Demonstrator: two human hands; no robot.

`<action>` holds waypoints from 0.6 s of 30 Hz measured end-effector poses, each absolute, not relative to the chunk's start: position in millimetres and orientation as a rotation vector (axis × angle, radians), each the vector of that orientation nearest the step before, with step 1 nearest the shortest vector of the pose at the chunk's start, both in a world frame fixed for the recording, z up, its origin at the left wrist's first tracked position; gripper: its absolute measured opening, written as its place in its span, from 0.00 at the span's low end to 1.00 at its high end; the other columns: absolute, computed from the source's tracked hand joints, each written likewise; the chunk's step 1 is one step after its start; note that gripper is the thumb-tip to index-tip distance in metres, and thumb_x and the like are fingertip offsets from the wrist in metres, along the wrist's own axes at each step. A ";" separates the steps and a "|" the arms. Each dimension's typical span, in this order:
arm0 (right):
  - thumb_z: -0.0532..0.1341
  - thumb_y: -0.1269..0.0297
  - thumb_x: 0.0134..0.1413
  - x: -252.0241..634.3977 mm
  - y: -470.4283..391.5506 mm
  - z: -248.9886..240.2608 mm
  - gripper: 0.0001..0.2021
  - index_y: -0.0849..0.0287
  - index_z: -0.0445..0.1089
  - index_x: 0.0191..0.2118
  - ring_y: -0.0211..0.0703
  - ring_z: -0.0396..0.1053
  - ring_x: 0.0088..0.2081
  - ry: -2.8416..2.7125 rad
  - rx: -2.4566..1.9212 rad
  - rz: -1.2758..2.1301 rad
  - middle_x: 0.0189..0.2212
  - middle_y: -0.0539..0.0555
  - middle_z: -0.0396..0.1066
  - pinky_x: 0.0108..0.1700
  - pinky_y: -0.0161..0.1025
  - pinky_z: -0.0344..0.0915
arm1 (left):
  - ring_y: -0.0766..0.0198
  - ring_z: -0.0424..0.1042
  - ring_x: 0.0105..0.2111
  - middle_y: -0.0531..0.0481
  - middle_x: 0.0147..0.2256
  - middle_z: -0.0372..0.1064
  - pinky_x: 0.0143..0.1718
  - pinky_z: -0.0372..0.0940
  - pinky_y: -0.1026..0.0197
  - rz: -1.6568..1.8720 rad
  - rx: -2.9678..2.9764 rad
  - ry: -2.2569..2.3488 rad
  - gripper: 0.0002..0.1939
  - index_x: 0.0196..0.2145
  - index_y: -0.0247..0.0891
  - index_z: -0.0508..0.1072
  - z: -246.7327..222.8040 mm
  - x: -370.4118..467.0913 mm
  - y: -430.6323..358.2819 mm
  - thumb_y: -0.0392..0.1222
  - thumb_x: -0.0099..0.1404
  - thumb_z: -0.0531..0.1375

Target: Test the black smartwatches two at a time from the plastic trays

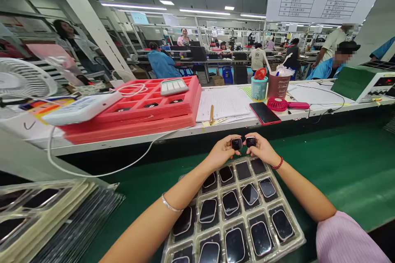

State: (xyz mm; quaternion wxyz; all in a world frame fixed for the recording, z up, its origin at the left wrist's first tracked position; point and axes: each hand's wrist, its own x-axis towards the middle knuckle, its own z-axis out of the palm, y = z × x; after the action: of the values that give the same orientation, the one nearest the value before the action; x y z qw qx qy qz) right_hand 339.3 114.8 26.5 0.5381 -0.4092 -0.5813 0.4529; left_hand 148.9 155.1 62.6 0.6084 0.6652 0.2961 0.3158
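Note:
My left hand (222, 150) pinches a small square smartwatch (236, 144) with a dark screen and a light rim. Close beside it, my right hand (262, 148) grips a second smartwatch (251, 141) of the same look. Both are raised just past the far edge of a clear plastic tray (243, 215), their screens tilted toward me. Rows of dark-screened watches (236, 244) lie in the tray's compartments, and two far compartments near my right hand hold no watch. Fingers cover parts of both held watches.
Stacked trays (77, 218) with more watches stand at the left on the green work surface (339, 164). Along the shelf are red foam trays (129, 125), papers (222, 104), a phone (265, 113), a pink fan (277, 104) and a green-and-white device (364, 84). A white cable (123, 169) hangs down.

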 end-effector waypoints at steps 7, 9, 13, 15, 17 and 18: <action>0.59 0.71 0.43 340.6 114.7 25.5 0.22 0.57 0.62 0.48 0.35 0.72 0.29 -1.383 -0.951 1.088 0.39 0.53 0.71 0.27 0.31 0.67 | 0.64 0.73 0.30 0.44 0.39 0.71 0.22 0.59 0.70 0.710 1.538 0.679 0.30 0.51 0.32 0.65 62.4 149.4 155.8 0.30 0.47 0.56; 0.60 0.69 0.46 340.8 113.3 26.0 0.18 0.58 0.63 0.47 0.34 0.70 0.26 -1.400 -0.952 1.070 0.36 0.52 0.71 0.27 0.31 0.67 | 0.65 0.73 0.29 0.45 0.36 0.71 0.22 0.59 0.69 0.710 1.557 0.674 0.27 0.51 0.32 0.66 62.3 149.1 155.4 0.33 0.51 0.58; 0.59 0.68 0.49 341.2 111.4 26.2 0.14 0.60 0.64 0.44 0.31 0.67 0.22 -1.421 -0.954 1.061 0.33 0.51 0.71 0.25 0.31 0.65 | 0.66 0.72 0.27 0.45 0.36 0.70 0.21 0.58 0.70 0.723 1.571 0.678 0.25 0.50 0.32 0.67 61.7 148.7 154.3 0.35 0.53 0.58; 0.58 0.70 0.47 341.6 111.4 26.0 0.17 0.59 0.63 0.46 0.33 0.69 0.24 -1.429 -0.962 1.064 0.35 0.52 0.71 0.25 0.31 0.65 | 0.66 0.73 0.29 0.44 0.39 0.70 0.21 0.57 0.70 0.724 1.562 0.672 0.27 0.51 0.32 0.66 61.8 148.7 154.0 0.32 0.50 0.57; 0.57 0.71 0.45 342.2 111.9 25.8 0.20 0.59 0.63 0.48 0.34 0.70 0.26 -1.439 -0.963 1.066 0.38 0.53 0.71 0.26 0.31 0.66 | 0.66 0.73 0.30 0.43 0.41 0.71 0.21 0.57 0.70 0.720 1.559 0.668 0.29 0.51 0.32 0.66 62.7 148.6 153.6 0.31 0.49 0.56; 0.57 0.72 0.45 342.5 112.2 25.7 0.21 0.59 0.62 0.48 0.35 0.71 0.27 -1.441 -0.957 1.068 0.39 0.54 0.71 0.26 0.31 0.66 | 0.66 0.73 0.30 0.43 0.41 0.71 0.22 0.57 0.70 0.719 1.561 0.670 0.29 0.51 0.32 0.66 63.5 148.6 153.2 0.31 0.49 0.56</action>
State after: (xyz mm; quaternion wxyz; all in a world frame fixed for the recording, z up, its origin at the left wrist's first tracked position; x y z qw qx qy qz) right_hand 342.5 112.2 25.7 0.5264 -0.4004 -0.6027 0.4465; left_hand 148.6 153.2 63.5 0.6040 0.6744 0.2896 0.3107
